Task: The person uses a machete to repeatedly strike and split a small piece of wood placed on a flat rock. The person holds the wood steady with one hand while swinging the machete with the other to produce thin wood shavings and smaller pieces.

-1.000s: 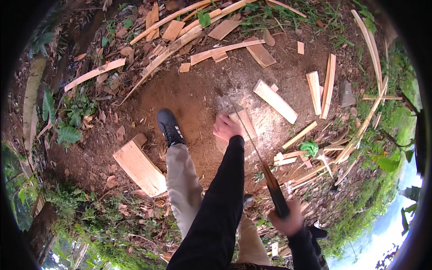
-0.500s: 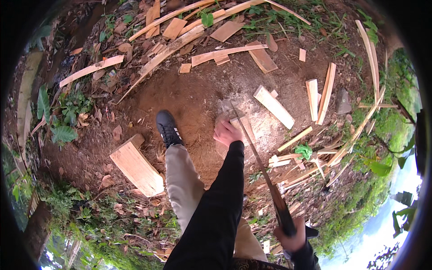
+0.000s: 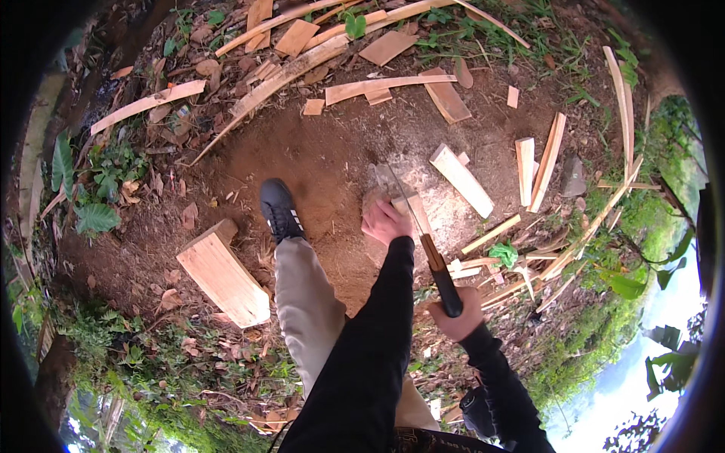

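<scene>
At the middle, my left hand is closed around the near end of a pale piece of wood. The piece lies on a low, dusty block on the ground. My right hand, to the lower right, grips the black handle of a long-bladed tool, brown just ahead of the grip. Its thin blade slants up and left, close beside my left hand and across the piece of wood. Seen almost edge-on, it could be a saw or a machete; I cannot tell which. My left fingertips are partly hidden.
A thick wooden block lies left of my shoe. Short cut timber rests to the right, with pale dust around it. Long curved strips and small boards stretch across the far side. A grey stone sits farther right.
My right hand has moved forward and left with the tool, bringing its handle closer to my left hand. Less blade shows now. My left hand stays at the wood.
</scene>
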Motion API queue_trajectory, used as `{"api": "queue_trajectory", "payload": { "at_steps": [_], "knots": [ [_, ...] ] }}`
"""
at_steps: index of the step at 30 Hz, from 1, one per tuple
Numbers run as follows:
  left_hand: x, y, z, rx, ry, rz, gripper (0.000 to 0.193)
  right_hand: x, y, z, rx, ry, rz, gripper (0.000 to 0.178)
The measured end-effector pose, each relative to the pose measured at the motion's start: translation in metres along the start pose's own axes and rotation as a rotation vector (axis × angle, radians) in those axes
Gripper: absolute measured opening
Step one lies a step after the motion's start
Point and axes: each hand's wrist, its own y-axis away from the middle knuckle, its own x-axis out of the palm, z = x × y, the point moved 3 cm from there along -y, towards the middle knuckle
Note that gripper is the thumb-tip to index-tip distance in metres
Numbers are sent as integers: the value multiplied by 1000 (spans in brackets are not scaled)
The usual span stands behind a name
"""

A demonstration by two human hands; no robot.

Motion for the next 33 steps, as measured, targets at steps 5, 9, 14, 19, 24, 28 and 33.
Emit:
{"api": "queue_trajectory", "payload": {
  "at_steps": [5,9,14,19,24,28,33],
  "knots": [
    [0,1,15,31,-43,-43,32,-33,121,-57,84,99,209,18],
    [10,2,15,58,-56,-89,35,-10,92,-72,46,125,219,24],
    [10,-1,17,-15,-49,-7,39,16,64,-97,25,-184,107,24],
    [6,-4,14,-35,-92,3,41,-11,146,-132,-41,-28,116,12],
    [8,-5,12,6,-10,-50,43,30,66,-154,-144,-138,90,19],
    [5,2,16,1,-47,-41,46,-4,151,-172,-172,-30,4,20],
    [12,-1,12,13,-77,-27,48,18,64,-167,-177,-252,34,24]
  ]
}}
